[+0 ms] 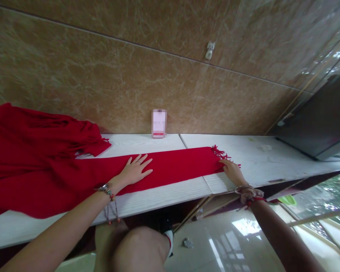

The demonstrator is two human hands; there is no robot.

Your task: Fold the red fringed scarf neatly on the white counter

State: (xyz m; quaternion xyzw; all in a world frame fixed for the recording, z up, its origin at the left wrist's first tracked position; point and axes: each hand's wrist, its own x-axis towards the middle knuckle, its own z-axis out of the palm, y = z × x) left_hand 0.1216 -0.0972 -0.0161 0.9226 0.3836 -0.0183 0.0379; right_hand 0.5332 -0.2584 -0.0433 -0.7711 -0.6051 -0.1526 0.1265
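A long red scarf (178, 163) lies along the white shelf top, its right part folded into a narrow flat strip ending in fringe (221, 152). My left hand (136, 169) rests flat on this strip, fingers spread, with a ring and a beaded bracelet showing. At the fringed end, my right hand (231, 169) has its fingers bent onto the scarf's near corner; the fingertips seem to pinch the edge. To the left, the rest of the red cloth is bunched and wrinkled, spreading toward the wall and over the near edge.
A phone (159, 124) leans upright against the brown marbled wall (102, 83). A dark grey box-like appliance (314, 117) stands at the shelf's right end. Below the white shelf top (255, 151) are open compartments, my bent knee (141, 245) and a shiny tiled floor (215, 241).
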